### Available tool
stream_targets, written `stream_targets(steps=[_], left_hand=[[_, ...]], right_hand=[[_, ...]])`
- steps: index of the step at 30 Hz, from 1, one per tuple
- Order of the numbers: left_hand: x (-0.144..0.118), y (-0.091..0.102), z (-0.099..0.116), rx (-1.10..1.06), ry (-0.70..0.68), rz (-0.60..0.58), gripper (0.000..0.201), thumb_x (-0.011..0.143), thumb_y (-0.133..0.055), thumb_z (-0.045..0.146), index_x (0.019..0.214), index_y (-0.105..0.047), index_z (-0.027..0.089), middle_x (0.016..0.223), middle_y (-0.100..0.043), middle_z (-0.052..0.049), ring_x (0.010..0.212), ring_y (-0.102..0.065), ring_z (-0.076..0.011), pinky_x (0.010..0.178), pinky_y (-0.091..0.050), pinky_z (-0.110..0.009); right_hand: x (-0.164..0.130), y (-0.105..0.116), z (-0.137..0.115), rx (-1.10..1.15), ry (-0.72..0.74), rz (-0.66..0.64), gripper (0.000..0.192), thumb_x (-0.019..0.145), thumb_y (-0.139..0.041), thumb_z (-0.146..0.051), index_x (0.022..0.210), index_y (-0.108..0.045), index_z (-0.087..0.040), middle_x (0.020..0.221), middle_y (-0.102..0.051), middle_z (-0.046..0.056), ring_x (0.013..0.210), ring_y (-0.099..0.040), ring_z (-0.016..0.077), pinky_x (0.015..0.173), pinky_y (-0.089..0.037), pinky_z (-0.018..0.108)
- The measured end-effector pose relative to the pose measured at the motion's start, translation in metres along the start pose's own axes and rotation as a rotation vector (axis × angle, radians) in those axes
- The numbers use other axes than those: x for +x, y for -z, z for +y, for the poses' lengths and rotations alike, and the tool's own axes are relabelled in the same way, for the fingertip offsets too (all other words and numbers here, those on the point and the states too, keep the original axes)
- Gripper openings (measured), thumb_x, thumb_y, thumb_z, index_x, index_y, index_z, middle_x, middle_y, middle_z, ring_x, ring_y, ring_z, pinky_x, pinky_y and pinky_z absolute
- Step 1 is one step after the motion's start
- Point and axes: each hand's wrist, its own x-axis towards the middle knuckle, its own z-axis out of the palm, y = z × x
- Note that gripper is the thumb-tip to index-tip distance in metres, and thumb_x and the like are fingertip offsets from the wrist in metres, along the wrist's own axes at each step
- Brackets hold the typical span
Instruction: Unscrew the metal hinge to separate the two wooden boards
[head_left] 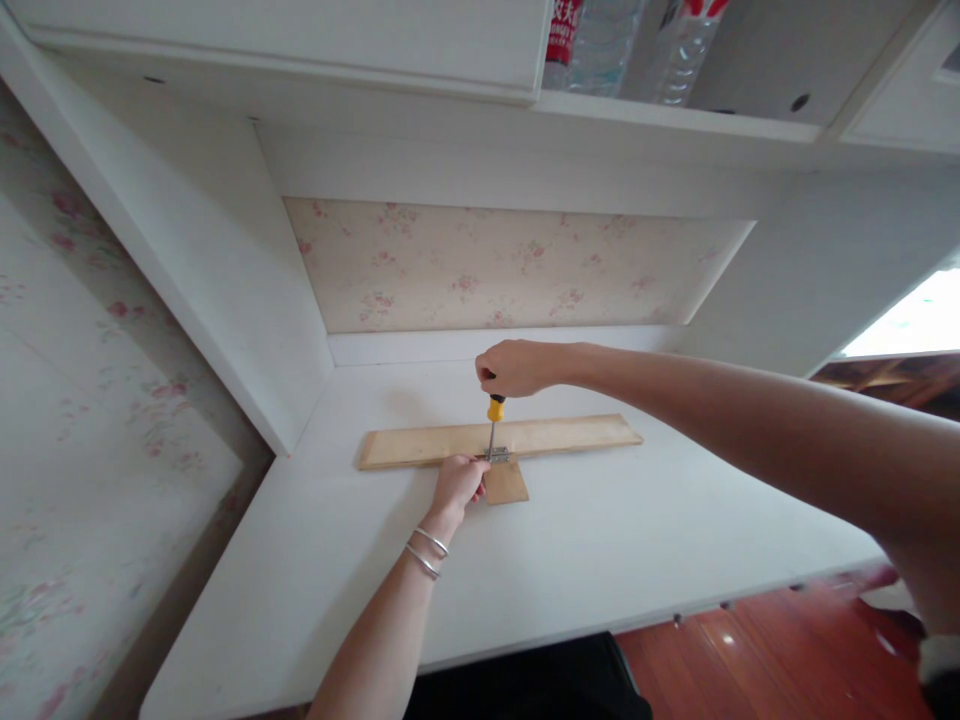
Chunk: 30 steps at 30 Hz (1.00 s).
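Two hands work at one small spot near the middle of a white desk [570, 540]. The right hand [521, 367] is closed in a fist around the top of a screwdriver [494, 420], which stands upright with its yellow and black handle just under the fist and its thin shaft pointing straight down. The tip meets a small metal hinge [498, 456] at 6 o'clock from that hand. The left hand [457, 482], at 7 o'clock from the hinge, has its fingers curled and pressed against the hinge and the wood beside it; whether it pinches anything cannot be told. Two silver bangles [427, 553] circle its wrist.

The hinge sits where a long wooden strip [570, 435], lying flat from 9 to 3 o'clock, touches a small wooden block [505, 484] at its near edge. Floral wallpaper [495, 265] backs the alcove at 12 o'clock from the strip. Higher up, at 1 o'clock, clear plastic bottles [600, 45] stand on a shelf [675, 118]. Reddish wooden floor [772, 655] shows at 5 o'clock past the desk's edge.
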Motion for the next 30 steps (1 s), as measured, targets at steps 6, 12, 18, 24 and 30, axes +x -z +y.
stream_targets(steps=[6,12,18,24,30], left_hand=[[0.0,-0.001,0.0,-0.002,0.002,0.011,0.016,0.068,-0.057,0.027,0.061,-0.057,0.013,0.041,-0.049,0.001,0.037,-0.044,-0.0082,0.035,-0.026,-0.019],[-0.003,0.0,0.005,0.008,-0.003,0.014,0.016,0.068,-0.056,0.025,0.056,-0.056,0.013,0.04,-0.049,0.001,0.035,-0.042,-0.0083,0.035,-0.027,-0.02],[-0.002,0.0,0.004,0.003,0.009,0.01,0.016,0.068,-0.057,0.025,0.059,-0.057,0.013,0.04,-0.05,0.001,0.036,-0.044,-0.0089,0.037,-0.027,-0.02],[0.0,0.0,0.002,0.005,0.014,0.009,0.017,0.068,-0.057,0.026,0.057,-0.057,0.013,0.039,-0.049,0.001,0.036,-0.043,-0.009,0.036,-0.027,-0.02],[0.001,0.0,0.001,-0.007,0.018,0.008,0.015,0.068,-0.058,0.025,0.062,-0.058,0.013,0.04,-0.05,0.001,0.036,-0.044,-0.0087,0.036,-0.027,-0.02]], right_hand=[[-0.006,0.008,-0.008,0.059,-0.114,-0.138,0.038,0.076,-0.052,-0.044,0.099,-0.062,-0.014,0.072,-0.066,0.008,0.058,-0.059,0.0184,0.057,-0.04,0.03],[-0.005,0.014,-0.009,0.038,0.006,-0.168,0.048,0.068,-0.061,-0.03,0.113,-0.055,-0.016,0.1,-0.065,0.012,0.066,-0.061,0.017,0.056,-0.041,0.027],[-0.007,0.018,-0.01,0.03,-0.07,-0.284,0.034,0.075,-0.053,-0.034,0.102,-0.059,-0.014,0.084,-0.067,0.01,0.059,-0.06,0.0163,0.053,-0.04,0.027],[-0.006,0.02,-0.007,0.06,-0.119,-0.301,0.049,0.077,-0.052,-0.048,0.113,-0.054,-0.014,0.082,-0.066,0.009,0.059,-0.06,0.0165,0.054,-0.041,0.028],[-0.009,0.021,-0.005,0.025,-0.04,-0.302,0.052,0.069,-0.063,-0.04,0.114,-0.052,-0.018,0.095,-0.065,0.009,0.058,-0.059,0.0146,0.054,-0.04,0.027]])
